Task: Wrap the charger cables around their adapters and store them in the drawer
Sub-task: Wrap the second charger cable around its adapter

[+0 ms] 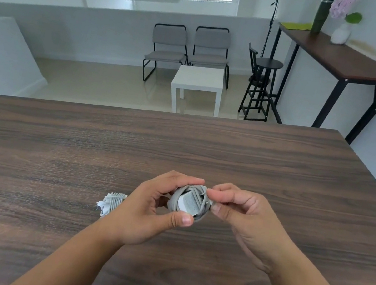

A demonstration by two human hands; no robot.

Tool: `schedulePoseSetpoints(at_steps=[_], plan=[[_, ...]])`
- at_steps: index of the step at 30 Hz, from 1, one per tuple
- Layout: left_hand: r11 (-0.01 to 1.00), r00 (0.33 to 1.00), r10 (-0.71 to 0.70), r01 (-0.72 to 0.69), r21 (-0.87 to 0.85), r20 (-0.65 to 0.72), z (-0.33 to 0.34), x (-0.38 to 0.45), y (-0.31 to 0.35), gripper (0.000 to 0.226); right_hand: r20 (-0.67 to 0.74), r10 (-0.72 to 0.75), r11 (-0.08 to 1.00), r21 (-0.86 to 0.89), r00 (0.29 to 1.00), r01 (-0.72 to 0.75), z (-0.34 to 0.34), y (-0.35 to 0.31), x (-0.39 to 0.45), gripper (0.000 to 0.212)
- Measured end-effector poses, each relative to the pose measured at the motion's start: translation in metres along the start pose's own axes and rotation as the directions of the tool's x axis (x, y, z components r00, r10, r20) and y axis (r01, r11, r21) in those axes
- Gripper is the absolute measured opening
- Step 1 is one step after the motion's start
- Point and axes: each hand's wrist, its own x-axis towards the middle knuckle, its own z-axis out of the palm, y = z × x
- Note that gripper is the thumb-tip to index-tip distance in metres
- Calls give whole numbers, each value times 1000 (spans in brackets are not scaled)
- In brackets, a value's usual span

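A white adapter wound in grey cable is held up; another wrapped adapter lies flat.

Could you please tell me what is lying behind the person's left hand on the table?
A second white charger adapter with its cable wrapped around it lies on the dark wooden table, beside the left hand. Its right end is covered by that hand.

A: We log one view only, head-worn, wide-angle. Where does it face?

B: Forward and down over the surface, near enough that both forearms enter from the bottom edge. The room beyond fills the upper part. We have no second view, so no overlap.
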Motion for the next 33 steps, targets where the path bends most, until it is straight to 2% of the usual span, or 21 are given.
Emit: schedulePoseSetpoints(at_steps=[3,8,13,21,24,28,30,33], plan=[[1000,998,4,-5,-17,-67,7,-1,-3,54,-28,3,999,46,1000,-2,2,0,1,25],[980,987,-75,46,-195,-144,13,-4,-6,58,-56,-15,998,64,998,19,6,-3,1,43],[956,980,-104,52,-288,-169,14,-1,-4,57,-176,-16,993,109,984,35,8,-7,0,32],[944,971,-149,84,-319,-186,19,-3,-8,50,-198,-65,991,106,978,87,13,-19,1,39],[944,970,-159,95,-318,-184,20,-4,-9,49,-181,-113,993,10,977,116,15,-25,3,39],[963,976,-144,100,-252,-163,22,-7,-9,52,-137,-211,945,-282,968,166,19,-33,7,40],[969,979,-133,96,-228,-154,21,-8,-8,52,-110,-181,912,-391,977,125,19,-38,8,43],[979,982,-115,87,-184,-151,19,-10,-7,51,-98,-89,887,-460,991,34,15,-45,10,48]])
